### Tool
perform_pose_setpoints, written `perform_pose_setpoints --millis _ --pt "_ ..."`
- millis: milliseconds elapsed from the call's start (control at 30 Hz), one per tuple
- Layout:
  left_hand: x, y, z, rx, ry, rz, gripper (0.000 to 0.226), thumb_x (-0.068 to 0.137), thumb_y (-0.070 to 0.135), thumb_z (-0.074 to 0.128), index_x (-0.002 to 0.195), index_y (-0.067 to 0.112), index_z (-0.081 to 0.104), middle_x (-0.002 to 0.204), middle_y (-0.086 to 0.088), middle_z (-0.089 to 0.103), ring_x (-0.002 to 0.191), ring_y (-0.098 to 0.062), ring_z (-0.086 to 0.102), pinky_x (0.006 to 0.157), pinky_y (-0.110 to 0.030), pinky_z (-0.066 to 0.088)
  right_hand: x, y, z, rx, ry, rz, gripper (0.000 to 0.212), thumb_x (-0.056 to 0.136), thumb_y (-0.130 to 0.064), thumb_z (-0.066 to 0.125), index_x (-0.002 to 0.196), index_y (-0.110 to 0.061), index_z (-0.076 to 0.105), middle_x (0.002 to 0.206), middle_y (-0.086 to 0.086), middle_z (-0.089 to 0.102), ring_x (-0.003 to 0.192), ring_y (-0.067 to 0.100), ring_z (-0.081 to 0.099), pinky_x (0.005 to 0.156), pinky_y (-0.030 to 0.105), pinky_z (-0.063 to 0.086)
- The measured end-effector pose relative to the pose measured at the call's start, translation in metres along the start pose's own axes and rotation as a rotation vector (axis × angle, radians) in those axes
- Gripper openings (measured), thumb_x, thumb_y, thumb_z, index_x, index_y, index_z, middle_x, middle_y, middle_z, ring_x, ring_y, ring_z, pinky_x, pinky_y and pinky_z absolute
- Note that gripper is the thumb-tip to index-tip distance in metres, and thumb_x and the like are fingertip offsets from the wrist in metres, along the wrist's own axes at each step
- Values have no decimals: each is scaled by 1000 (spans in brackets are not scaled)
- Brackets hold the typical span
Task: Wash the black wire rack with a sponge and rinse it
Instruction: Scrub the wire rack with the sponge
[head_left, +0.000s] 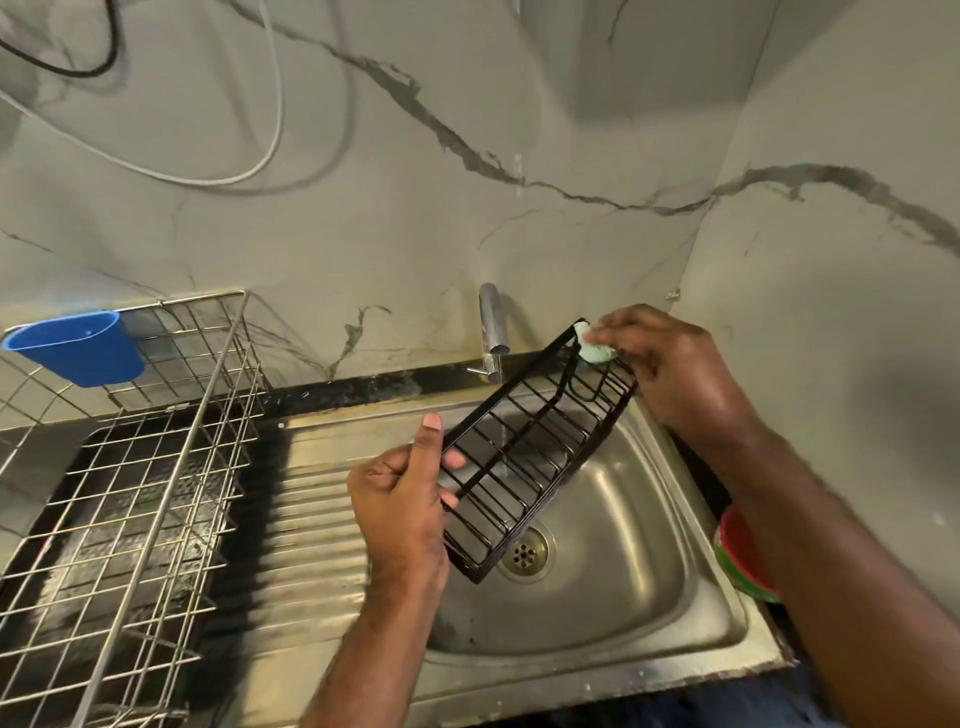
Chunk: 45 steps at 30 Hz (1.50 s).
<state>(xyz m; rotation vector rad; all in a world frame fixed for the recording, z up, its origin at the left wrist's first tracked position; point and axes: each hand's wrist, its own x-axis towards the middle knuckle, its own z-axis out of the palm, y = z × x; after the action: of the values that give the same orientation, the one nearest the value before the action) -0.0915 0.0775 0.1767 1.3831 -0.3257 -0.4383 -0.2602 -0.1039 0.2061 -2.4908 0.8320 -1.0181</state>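
Observation:
The black wire rack (524, 452) hangs tilted above the steel sink (623, 587), its far end raised toward the wall. My left hand (402, 499) grips the rack's near left edge, thumb pointing up along the frame. My right hand (675, 364) holds a pale green sponge (592, 348) pressed against the rack's top far corner. A thin stream of water falls from the tap (491, 332) through the rack's wires toward the drain (525, 553).
A metal dish-drying rack (140, 467) with a blue plastic cup (78, 348) clipped on stands on the ribbed drainboard (311, 519) at left. A red and green object (743, 556) lies on the counter right of the sink. Marble wall behind.

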Motion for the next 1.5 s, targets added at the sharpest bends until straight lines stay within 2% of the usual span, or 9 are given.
perform_pose_setpoints --millis 233,433,567,700,867,1100,1200,1300,1500 --pt "8 3 -2 -38 62 -30 34 90 26 73 60 10 71 57 -4 70 33 -7 44 37 -16 37 -38 -53 12 -51 -366 -415 44 90 -7 52 129 -23 64 131 0 60 120 8 53 97 19 47" --pt "9 1 -7 -59 61 -65 32 88 27 74 60 12 71 58 -4 70 32 -7 41 36 -15 37 -12 8 -3 -46 0 -16 44 85 17 64 116 -13 73 120 5 67 111 16 65 92 41 56" --pt "12 0 -6 -94 75 -113 34 89 26 74 57 17 70 58 -2 70 32 -5 40 34 -17 33 -30 -44 6 52 -182 -219 39 93 3 54 121 -18 71 123 -2 63 113 6 58 97 10 42" --pt "14 2 -1 -94 81 -156 32 89 29 74 61 16 68 60 -2 71 33 -6 41 31 -18 26 -23 -44 24 -67 -399 -320 50 95 -14 55 124 -54 57 136 -4 57 115 -21 39 90 5 37" --pt "12 0 -7 -114 86 -204 25 89 28 74 68 14 68 63 -2 72 35 -4 44 31 -16 28 -10 -11 5 -82 -61 -92 43 90 10 57 121 -17 70 125 2 64 113 14 61 97 35 55" --pt "23 -11 -9 -293 127 -424 26 89 27 75 69 17 61 69 -9 68 45 -13 43 32 -19 29 -50 -70 32 13 -329 -442 48 95 -9 30 125 -11 67 128 4 60 121 19 53 104 28 38" --pt "26 -13 -11 -390 109 -559 22 93 26 69 80 10 63 60 -1 62 33 -4 42 28 -15 30 -37 -44 29 40 -123 -201 33 105 -28 39 130 -29 61 127 -17 51 112 2 55 100 28 48" --pt "29 -22 -16 -458 49 -658 22 93 32 67 82 14 63 49 9 51 32 -1 35 26 -15 27 -27 -42 29 99 -41 -8 51 91 -11 63 139 -24 53 139 -11 43 117 4 54 96 27 55" --pt "28 -21 -14 -505 2 -716 39 100 38 55 67 19 55 37 10 37 25 -1 29 30 -11 18 -51 -66 43 77 -190 -181 51 92 -16 61 142 -20 54 148 3 48 128 18 48 100 26 48"
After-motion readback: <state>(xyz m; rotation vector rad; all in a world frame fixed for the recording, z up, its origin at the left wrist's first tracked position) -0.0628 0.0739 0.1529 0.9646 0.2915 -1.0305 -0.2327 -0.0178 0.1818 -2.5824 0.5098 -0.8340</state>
